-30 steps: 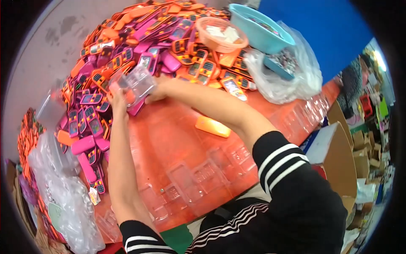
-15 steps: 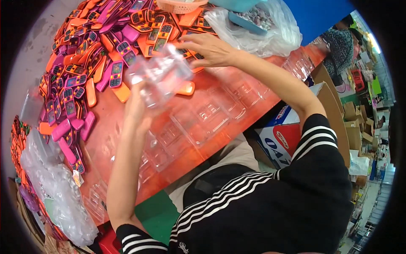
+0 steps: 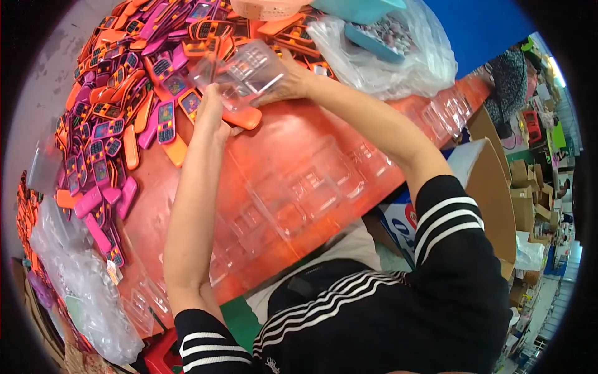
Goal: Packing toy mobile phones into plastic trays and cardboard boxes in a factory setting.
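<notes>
A stack of clear moulded plastic trays [image 3: 252, 65] is held up between my two hands over the red table [image 3: 261, 165]. My left hand [image 3: 215, 111] grips the trays from their lower left side, its fingers partly hidden. On the right edge of the trays, my right hand [image 3: 291, 82] is closed, with some fingers behind the clear plastic. Just under the trays lies an orange toy phone [image 3: 244, 117]. Past my hands spreads a large heap of orange and purple toy phones [image 3: 109, 128] with dark keypads.
More clear trays [image 3: 311, 187] lie along the table's near edge. A clear plastic bag [image 3: 417, 62] with a blue basin [image 3: 358, 7] beside it stands at the back right. Another plastic bag [image 3: 87, 287] sits at the left. An open cardboard box [image 3: 489, 181] stands beside the table's right end.
My right hand has come down and closer, closing on the right edge of the clear trays. The trays have tilted and moved slightly upward. The left hand has shifted a little.
</notes>
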Demonstrator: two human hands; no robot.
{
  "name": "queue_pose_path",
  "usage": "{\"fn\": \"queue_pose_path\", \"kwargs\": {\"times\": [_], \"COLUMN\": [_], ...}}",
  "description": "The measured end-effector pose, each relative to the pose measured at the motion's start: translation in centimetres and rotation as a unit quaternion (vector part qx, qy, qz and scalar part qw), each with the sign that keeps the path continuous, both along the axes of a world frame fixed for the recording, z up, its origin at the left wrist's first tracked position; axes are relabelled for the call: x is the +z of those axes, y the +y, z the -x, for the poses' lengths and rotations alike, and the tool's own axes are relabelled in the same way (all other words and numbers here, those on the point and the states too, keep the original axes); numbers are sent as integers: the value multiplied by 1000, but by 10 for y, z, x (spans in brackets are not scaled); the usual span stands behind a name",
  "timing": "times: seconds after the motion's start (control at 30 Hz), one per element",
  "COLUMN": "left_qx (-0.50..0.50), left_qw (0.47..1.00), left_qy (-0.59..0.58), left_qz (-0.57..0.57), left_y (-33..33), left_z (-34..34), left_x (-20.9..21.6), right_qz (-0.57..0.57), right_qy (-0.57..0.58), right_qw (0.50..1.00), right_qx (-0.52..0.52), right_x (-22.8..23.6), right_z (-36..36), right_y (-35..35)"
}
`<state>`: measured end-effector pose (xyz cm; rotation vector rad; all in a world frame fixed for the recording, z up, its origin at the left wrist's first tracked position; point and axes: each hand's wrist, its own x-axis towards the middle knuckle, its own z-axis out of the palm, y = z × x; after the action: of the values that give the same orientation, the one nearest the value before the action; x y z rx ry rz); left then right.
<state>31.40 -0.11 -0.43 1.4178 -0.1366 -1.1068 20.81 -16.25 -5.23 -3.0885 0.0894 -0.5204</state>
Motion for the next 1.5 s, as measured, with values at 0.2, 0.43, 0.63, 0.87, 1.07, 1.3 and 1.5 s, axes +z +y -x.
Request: {"fn": "queue_pose_path", "kwargs": {"times": [0.2,0.43,0.63,0.87,1.07,1.3,1.5], "left_qx": [59,39,68,72,118,190,261], "left_qw": [994,997,995,995,960,948,889], "left_qy": [31,-49,-37,5,88,10,96], "left_qz": [82,-51,56,70,240,257,363], "left_y": [-50,-64,-31,46,112,269,358], "left_z": [-91,-80,-69,-77,-81,-34,27], "left_x": [-30,8,16,11,1,31,22], "right_qz": [-57,-26,-139,-297,29,232,215], "right_qy": [-38,-66,173,270,147,-1,-18], "right_qw": [995,993,975,915,989,972,943], "right_qx": [68,95,1,36,17,31,254], "right_x": [-4,-1,14,55,35,56,37], "right_z": [-70,-88,-85,-83,-48,-33,-65], "right_y": [-15,-35,-29,10,15,54,161]}}
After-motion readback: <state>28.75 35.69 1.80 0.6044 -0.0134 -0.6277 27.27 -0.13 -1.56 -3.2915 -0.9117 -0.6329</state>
